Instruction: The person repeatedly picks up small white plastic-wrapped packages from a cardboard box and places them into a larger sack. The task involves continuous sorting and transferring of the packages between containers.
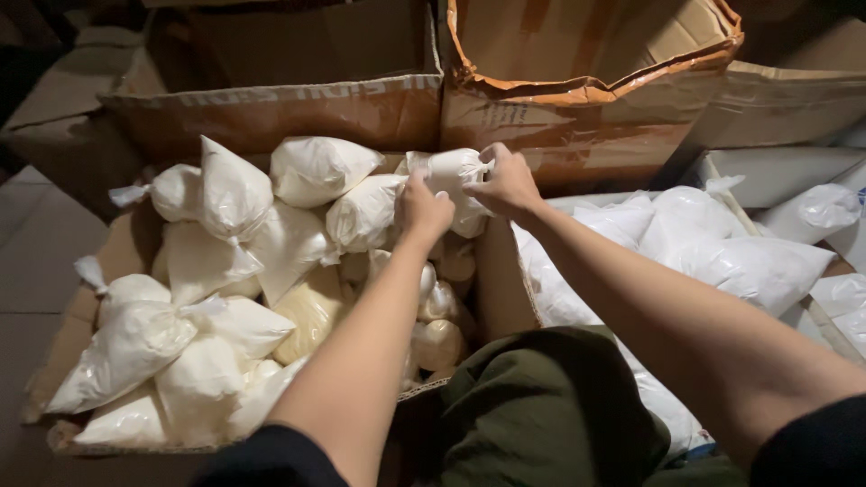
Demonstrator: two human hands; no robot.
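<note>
1. The white bag (448,171) of pale powder is what I have both hands on; it sits at the far right corner of the open cardboard box (117,261), raised a little above the heap of other bags.
2. My left hand (422,209) is closed into a fist on the near left side of that bag, fingers curled tight around the plastic.
3. My right hand (508,185) is also closed, pinching the bag's twisted top at its right end, against the box's far right corner.
4. The two hands are just beside each other, with the bag stretched between them.
5. Inside the box I see a heap of filled white bags (230,271), knotted at the neck and piled loosely, filling most of it to the left of the held bag.
6. Lower in the box, below my left hand, lie smaller tan-looking bags (439,343) in shadow; I cannot tell what they hold.
7. To the right of the box lies a second pile of larger white bags (722,252) in clear plastic, touching one another.
8. Behind the box stand two more brown cartons (577,99), the right one torn along its rim.
9. Nearest to me, against the box's near right corner, is my knee in olive-green trousers (550,406).
</note>
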